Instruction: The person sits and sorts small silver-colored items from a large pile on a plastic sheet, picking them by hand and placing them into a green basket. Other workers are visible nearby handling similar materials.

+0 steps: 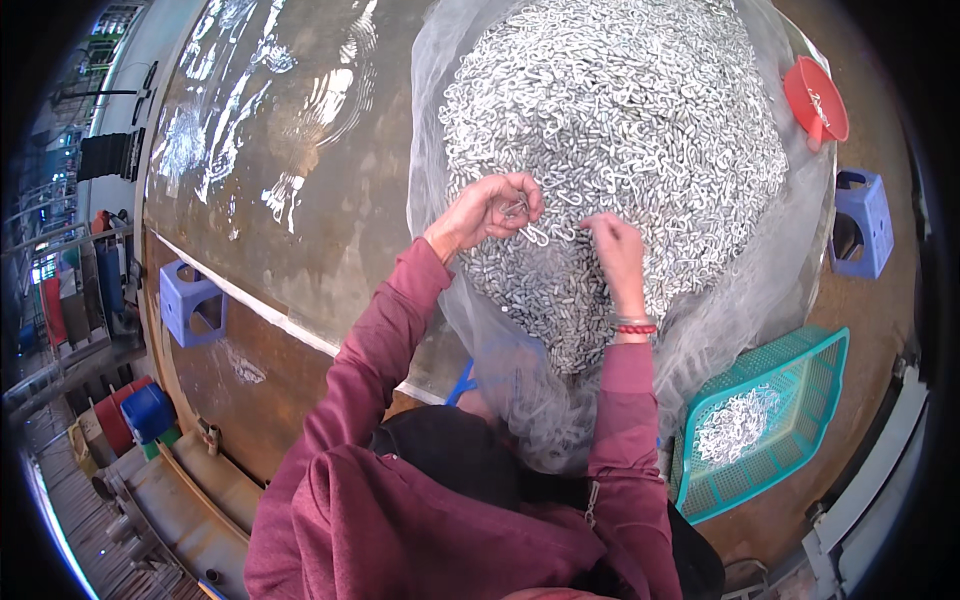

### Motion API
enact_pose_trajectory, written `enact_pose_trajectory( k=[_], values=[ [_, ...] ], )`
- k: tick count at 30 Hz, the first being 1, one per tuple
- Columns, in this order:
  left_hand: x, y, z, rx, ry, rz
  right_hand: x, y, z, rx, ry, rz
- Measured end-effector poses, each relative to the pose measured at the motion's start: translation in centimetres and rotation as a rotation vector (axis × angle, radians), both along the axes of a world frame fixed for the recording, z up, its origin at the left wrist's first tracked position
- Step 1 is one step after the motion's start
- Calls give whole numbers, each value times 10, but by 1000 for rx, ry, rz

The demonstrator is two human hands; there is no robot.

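A large heap of small silvery metal hooks (620, 120) is spread on a translucent plastic sheet (520, 375) before me. The lit far part shows many loop and S shapes; the near part is darker, with shorter capsule-like pieces. My left hand (485, 212), palm up and fingers curled, holds a few metal hooks (515, 209) over the heap's left side. One looped hook (537, 234) shows just below its fingertips. To the right, my right hand (618, 255) hangs over the pile with fingers bent together; whatever they may pinch is too small to make out.
A green plastic basket (765, 365) with a pile of white-looking hooks stands at the near right. A red scoop (815, 100) lies at the far right, close to a blue stool (865, 225). Another blue stool (190, 300) is at left. Wet, shiny floor (330, 180) extends left of the sheet.
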State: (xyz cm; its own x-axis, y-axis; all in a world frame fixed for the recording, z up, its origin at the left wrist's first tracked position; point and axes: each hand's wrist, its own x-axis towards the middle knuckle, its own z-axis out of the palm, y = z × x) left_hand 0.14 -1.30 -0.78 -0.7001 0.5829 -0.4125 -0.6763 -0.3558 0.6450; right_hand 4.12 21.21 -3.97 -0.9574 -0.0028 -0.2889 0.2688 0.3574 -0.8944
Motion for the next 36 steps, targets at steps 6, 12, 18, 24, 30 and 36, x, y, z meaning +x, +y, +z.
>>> enact_pose_trajectory(
  k=[6,12,18,24,30,36],
  values=[
    [6,17,-26,-1111,768,-334,4,-29,-18,498,8,108],
    [13,34,-12,-879,717,-175,-7,6,9,-1001,-321,-53],
    [-5,38,20,-795,657,-178,-20,1,32,-945,-361,-118],
    [3,36,20,-414,272,-112,-19,-10,51,-860,-326,-50],
    [0,32,16,99,-93,78,-25,6,64,-800,-354,37],
    [3,-6,12,394,90,283,-21,18,62,-938,-241,21]
  ],
)
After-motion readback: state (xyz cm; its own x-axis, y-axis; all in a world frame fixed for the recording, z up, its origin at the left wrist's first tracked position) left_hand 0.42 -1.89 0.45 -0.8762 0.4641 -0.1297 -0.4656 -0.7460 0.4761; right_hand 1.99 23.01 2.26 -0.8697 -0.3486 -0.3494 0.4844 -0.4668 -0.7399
